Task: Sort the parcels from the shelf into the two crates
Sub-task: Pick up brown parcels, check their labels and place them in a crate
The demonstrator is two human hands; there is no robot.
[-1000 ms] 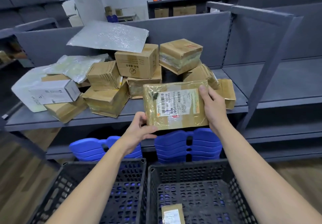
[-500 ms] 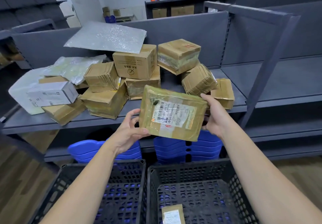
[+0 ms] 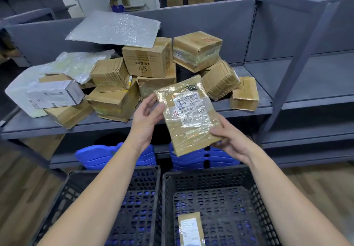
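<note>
Grey steel shelving fills the view, and the shelf (image 3: 107, 126) carries a loose heap of cartons (image 3: 147, 58) from its left end almost to its right front corner. The flat parcel (image 3: 188, 115) is off the shelf, tilted in the air just in front of its front edge, above the far rim of the right crate (image 3: 210, 170), label facing me.

The right hand (image 3: 228, 140) pinches the lower right corner, thumb on the face and fingers underneath. The left hand (image 3: 146, 115) lies with relaxed fingers against the left edge, steadying it without gripping.

I judge the parcel light and thin, a card sleeve that may flex. Its glossy film wrap looks slippery, so a one-corner pinch could slide. I would grip across a long edge instead, with fingers well under.

One small labelled parcel (image 3: 189, 228) lies near the right crate's near wall. The left crate (image 3: 115, 171) is partly hidden by the forearm.
</note>
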